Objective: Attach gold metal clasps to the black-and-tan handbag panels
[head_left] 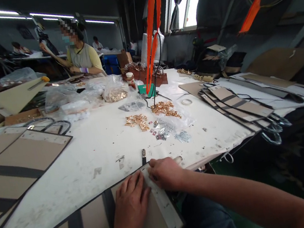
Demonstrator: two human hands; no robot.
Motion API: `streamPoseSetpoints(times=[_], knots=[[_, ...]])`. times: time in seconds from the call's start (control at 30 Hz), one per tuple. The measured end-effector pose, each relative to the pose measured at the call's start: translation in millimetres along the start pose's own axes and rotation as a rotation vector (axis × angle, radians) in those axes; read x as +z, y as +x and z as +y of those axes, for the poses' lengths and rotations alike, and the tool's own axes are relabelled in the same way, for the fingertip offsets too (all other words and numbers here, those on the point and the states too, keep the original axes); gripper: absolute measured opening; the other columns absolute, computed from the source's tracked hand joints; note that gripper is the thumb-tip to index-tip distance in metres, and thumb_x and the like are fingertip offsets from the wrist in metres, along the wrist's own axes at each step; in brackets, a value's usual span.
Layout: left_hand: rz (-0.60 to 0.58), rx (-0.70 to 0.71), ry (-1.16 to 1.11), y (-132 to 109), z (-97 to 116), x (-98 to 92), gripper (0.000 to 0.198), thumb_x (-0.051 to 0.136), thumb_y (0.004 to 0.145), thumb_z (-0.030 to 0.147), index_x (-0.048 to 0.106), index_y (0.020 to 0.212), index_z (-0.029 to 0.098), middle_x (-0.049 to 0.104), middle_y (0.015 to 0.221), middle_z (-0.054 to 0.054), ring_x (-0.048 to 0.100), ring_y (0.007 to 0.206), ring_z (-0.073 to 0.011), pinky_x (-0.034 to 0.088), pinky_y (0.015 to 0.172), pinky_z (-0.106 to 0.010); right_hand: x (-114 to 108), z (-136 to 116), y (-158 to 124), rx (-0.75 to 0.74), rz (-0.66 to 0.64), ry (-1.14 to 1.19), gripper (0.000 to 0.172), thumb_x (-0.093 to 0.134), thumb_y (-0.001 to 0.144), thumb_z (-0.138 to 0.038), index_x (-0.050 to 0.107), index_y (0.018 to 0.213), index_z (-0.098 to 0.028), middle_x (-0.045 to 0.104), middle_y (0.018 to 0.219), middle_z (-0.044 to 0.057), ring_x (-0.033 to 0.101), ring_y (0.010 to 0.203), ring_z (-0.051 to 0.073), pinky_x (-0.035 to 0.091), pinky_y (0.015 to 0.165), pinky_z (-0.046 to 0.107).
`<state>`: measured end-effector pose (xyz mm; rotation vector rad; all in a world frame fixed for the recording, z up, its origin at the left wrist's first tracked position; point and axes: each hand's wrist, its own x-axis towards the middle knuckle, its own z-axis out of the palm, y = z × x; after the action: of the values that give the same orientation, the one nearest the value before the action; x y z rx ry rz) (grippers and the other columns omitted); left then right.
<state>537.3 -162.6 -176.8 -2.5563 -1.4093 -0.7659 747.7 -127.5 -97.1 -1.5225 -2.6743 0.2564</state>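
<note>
A tan bag panel [92, 216] with black bands and a dark edge lies in front of me at the table's near edge. A white strip [165, 211] runs along its right end. My left hand [131, 201] rests flat on the panel, fingers together and stretched out beside the strip. At the strip's upper end, my right hand [165, 172] has its fingers curled and pressed down close to the panel's corner; whatever is in them is hidden. Just beyond that corner, a gold-coloured metal clasp [143, 153] on a short black strap sticks out onto the table.
Gold-coloured metal pieces [165, 108] and small silver plates [163, 129] lie in heaps mid-table. Handled panels [31, 152] rest at left, more panels [231, 101] at right. Orange strips [153, 35] hang over the table. A person [84, 59] sits across it.
</note>
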Motion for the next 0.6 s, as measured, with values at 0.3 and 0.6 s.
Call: streamPoseSetpoints(times=[0.3,0.6], knots=[[-0.021,-0.107,-0.150,1.3,0.0,0.7,0.041,0.063,0.100,0.038,0.067,0.138,0.022,0.069,0.141,-0.010,0.061,0.127,-0.0350,0.052,0.104,-0.054,-14.8,139.7,-36.5,0.657,0.133,0.005,0.033,0.063,0.096,-0.041,0.082,0.117,-0.025,0.078,0.121,0.010,0.071,0.108,0.030,0.050,0.083,0.033],[-0.061,-0.144,-0.168,3.0,7.3,-5.7,0.043,0.065,0.098,0.035,0.067,0.139,0.021,0.068,0.143,-0.011,0.059,0.129,-0.0350,0.051,0.106,-0.056,3.4,164.2,-30.0,0.754,0.120,0.030,0.025,0.064,0.089,-0.039,0.084,0.101,-0.030,0.081,0.108,0.004,0.070,0.095,0.025,0.046,0.073,0.029]])
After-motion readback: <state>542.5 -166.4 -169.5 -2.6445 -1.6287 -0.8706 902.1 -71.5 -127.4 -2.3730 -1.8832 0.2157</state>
